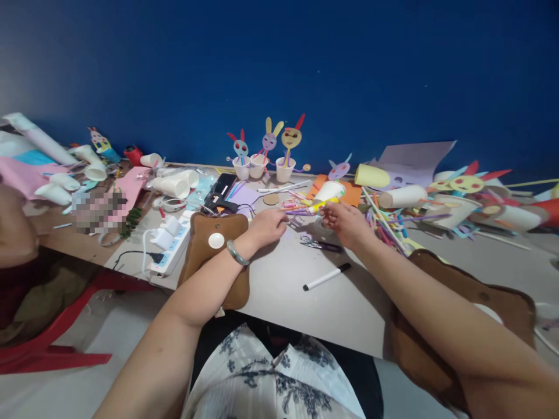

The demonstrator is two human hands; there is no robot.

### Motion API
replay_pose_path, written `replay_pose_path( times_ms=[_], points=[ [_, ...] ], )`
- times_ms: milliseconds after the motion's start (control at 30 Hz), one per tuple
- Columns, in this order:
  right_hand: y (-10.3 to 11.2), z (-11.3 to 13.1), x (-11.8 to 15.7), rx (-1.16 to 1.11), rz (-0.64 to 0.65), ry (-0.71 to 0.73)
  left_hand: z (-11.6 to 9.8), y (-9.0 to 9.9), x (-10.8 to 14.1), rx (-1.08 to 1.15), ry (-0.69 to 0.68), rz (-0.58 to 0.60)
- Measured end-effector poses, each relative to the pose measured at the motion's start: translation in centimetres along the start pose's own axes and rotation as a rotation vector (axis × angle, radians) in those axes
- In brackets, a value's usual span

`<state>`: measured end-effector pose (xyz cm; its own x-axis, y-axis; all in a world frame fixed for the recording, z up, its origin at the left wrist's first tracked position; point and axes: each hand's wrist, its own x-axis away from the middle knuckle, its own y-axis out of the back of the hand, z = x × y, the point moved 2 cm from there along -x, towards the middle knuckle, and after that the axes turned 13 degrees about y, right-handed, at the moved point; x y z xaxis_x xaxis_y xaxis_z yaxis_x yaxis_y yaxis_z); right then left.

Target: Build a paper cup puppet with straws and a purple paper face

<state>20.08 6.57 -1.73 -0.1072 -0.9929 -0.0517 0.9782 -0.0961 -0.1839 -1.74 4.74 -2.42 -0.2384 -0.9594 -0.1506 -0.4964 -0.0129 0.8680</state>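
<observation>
- Your left hand (269, 227) is nearly closed, its fingertips at the left end of a thin purple stick (300, 213); you cannot tell from this view whether it grips it.
- Your right hand (345, 223) has its fingers curled beside a yellow strip (324, 205); its hold is too small to make out.
- The purple stick lies between your two hands, above the bench (279, 294).
- Nearer you than the purple stick are dark-handled scissors (323, 244) and, closer still, a black-and-white marker (326, 277).
- Beyond your hands, three paper cups (285, 170) stand in a row with rabbit-faced figures (292, 138), before the blue wall (279, 58).
- Left of your left hand are a brown cushion (196, 256), a white power strip (169, 256) and a black glue gun (222, 198).
</observation>
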Motion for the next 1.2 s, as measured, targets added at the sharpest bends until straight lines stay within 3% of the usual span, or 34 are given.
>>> replay_pose_path(
  times_ms=[167,367,533,667,900,1200],
  points=[
    [-0.4,-0.5,0.5,-0.052,0.056,-0.059,0.1,0.5,-0.3,0.354,-0.013,-0.108],
    [-1.5,0.1,1.8,-0.088,0.141,-0.041,-0.2,0.2,-0.4,0.556,-0.123,-0.012],
    [-1.6,0.1,2.2,-0.104,0.148,-0.054,-0.4,0.1,-0.2,0.672,-0.034,0.034],
    [-1.4,-0.2,2.1,-0.044,0.164,-0.045,-0.7,0.8,0.1,0.671,0.04,0.011],
    [-1.5,-0.4,2.1,0.025,0.16,-0.041,-0.6,0.9,0.0,0.578,0.022,-0.123],
    [-0.8,0.8,1.2,-0.046,0.029,-0.036,1.7,1.3,-0.5,0.442,0.293,-0.288]
  ],
)
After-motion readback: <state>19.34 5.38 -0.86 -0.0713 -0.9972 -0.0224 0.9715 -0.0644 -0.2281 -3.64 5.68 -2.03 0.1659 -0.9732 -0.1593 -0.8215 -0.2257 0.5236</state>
